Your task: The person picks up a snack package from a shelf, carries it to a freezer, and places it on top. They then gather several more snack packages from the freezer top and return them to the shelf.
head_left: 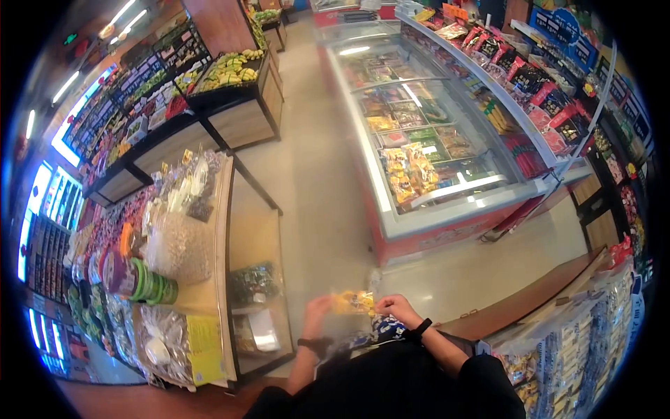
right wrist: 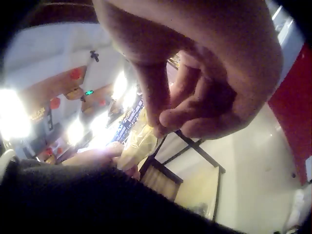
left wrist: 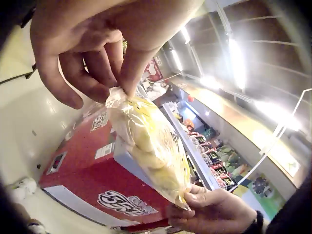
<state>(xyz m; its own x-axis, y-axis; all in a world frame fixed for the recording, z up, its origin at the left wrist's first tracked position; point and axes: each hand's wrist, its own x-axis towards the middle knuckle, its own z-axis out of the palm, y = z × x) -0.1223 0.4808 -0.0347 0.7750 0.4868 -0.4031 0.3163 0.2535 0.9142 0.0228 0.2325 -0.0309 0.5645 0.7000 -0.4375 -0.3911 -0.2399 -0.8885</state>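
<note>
A small clear and yellow plastic package is stretched between both hands in front of the body. The left hand pinches one end; in the left wrist view its thumb and forefinger grip the crimped corner of the package. The right hand pinches the opposite end, and the right wrist view shows its thumb and fingertips on the package. Pale, rounded contents show through the film. Printing on the package is too small to read.
A glass-topped freezer stands ahead on the right. At the left is a shelf with bagged goods and green-lidded tubs. Hanging packets fill a rack at the lower right. A pale floor aisle runs ahead.
</note>
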